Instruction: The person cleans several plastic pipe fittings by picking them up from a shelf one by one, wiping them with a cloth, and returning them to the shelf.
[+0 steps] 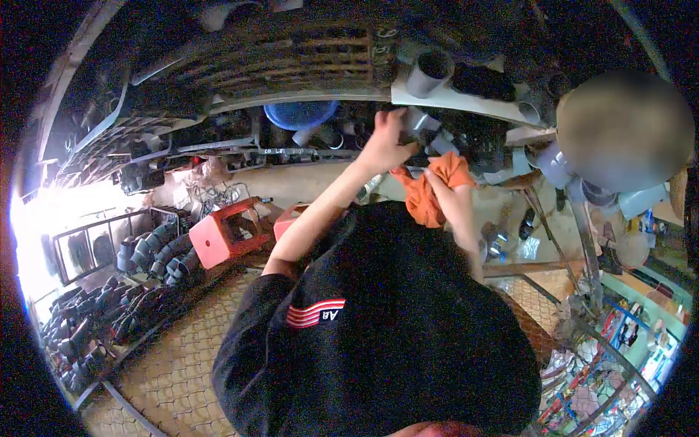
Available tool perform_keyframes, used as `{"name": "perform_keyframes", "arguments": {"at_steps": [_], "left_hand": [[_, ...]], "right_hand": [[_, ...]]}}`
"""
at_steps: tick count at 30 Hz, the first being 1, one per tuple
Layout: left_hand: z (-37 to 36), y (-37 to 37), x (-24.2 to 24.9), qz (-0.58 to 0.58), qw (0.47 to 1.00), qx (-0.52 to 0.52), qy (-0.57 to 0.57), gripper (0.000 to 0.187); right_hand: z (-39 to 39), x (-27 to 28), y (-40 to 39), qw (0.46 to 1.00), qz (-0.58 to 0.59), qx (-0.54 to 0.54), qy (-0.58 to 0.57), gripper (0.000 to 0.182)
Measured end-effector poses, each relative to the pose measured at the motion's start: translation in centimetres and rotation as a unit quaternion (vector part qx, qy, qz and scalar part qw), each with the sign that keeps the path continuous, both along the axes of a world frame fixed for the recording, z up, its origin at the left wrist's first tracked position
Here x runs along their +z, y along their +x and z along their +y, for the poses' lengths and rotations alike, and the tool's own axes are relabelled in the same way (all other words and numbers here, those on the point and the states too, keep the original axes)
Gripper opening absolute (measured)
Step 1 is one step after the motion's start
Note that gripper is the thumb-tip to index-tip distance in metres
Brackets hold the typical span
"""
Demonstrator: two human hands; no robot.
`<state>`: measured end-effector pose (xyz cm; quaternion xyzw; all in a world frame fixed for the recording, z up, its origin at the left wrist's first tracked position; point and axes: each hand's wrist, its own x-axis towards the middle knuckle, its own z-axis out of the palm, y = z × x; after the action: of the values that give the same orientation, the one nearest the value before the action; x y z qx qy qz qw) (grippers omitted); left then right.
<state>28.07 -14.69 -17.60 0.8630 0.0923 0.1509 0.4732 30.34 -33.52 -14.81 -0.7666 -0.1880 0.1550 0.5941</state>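
Note:
My left hand (392, 142) reaches forward over the dark bench area, its fingers and thumb curled at a grey plastic pipe fitting (421, 124). Some motion blur softens the fingertips there. An orange cloth (426, 197) is bunched in my right hand (453, 200), with the thumb pressed on top of it. The cloth's upper edge comes close to the lower end of the fitting. Both hands are near each other in front of my black shirt.
Ahead, a wide grey pipe piece (429, 73) stands on a ledge beside a metal grille (306, 65). A blue basin (301, 114) is below it. Red stools (226, 233) and heaped grey fittings (156, 251) lie left. A blurred round shape (626, 131) fills the upper right.

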Motion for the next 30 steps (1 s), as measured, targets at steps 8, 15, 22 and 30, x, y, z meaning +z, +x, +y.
{"name": "perform_keyframes", "arguments": {"at_steps": [8, 15, 22, 30], "left_hand": [[1.6, -2.2, 2.4, -0.011, 0.985, 0.141, 0.101, 0.043], [9.3, -3.9, -3.2, 0.244, 0.912, 0.145, 0.295, 0.045], [10.8, 0.2, -7.6, 0.283, 0.876, 0.191, 0.340, 0.019], [8.8, -1.9, -0.4, 0.198, 0.894, 0.248, 0.316, 0.016]], "right_hand": [[-0.6, -1.0, 0.4, 0.999, 0.023, 0.028, -0.004, 0.021], [1.5, -0.6, -0.1, 0.996, 0.036, 0.076, -0.012, 0.022], [2.4, -0.6, 0.3, 0.992, -0.032, 0.110, -0.049, 0.030], [0.6, 0.3, 0.6, 0.998, -0.012, 0.052, 0.014, 0.024]]}}
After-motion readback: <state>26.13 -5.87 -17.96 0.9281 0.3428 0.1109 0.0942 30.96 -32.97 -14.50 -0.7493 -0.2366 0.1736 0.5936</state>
